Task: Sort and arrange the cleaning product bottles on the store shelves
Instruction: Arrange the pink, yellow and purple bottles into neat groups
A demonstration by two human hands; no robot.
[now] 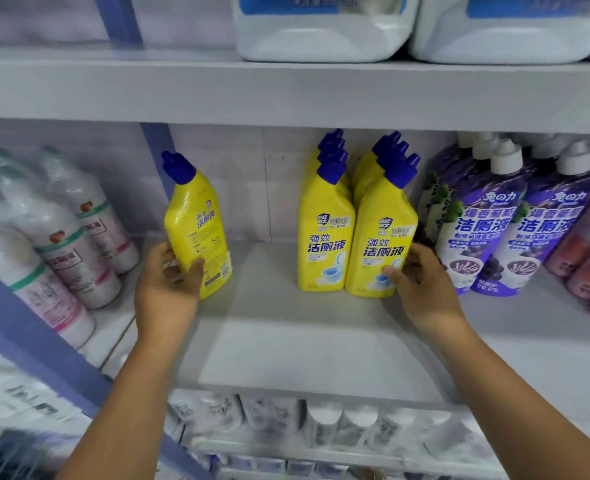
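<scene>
My left hand grips the lower part of a single yellow bottle with a blue cap, standing at the left of the grey middle shelf, its back label turned partly toward me. Two rows of the same yellow bottles stand further right. My right hand holds the front bottle of the right row by its lower right side, thumb on the label. The front bottle of the left row stands right beside it, untouched.
Purple bottles with white caps stand in rows right of the yellow ones, pinkish bottles at the far right. White bottles fill the neighbouring bay left of a blue upright. Large white jugs sit on the shelf above. Bare shelf lies between my hands.
</scene>
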